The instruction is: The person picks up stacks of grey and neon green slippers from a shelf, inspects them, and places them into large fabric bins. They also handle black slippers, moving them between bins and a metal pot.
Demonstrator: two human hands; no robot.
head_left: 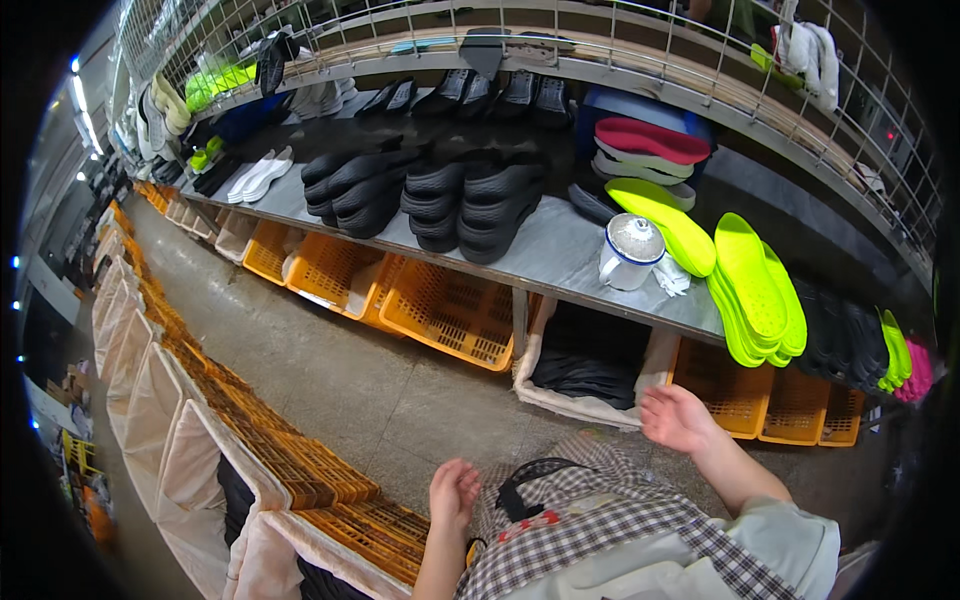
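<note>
My left hand (455, 492) hovers before the checked apron (600, 530), its fingers loosely bent and nothing in them. My right hand (678, 418) is raised, palm turned inward, fingers half curled and holding nothing. It is nearest to a cloth-lined crate (590, 405) of black pieces under the bench. On the grey bench (560, 250) stand stacks of black shoe soles (500, 205). To their right are an enamel mug (630, 255) with a lid, a crumpled white cloth (672, 276) and a stack of neon-yellow soles (755, 290) at the front edge.
Orange plastic crates (450, 310) line the space under the bench. Behind me on the left runs a row of stacked orange crates (260, 430) and cloth-lined bins (170, 420). A wire mesh rack (650, 45) rises above the bench. Red and white soles (650, 140) are piled at the back.
</note>
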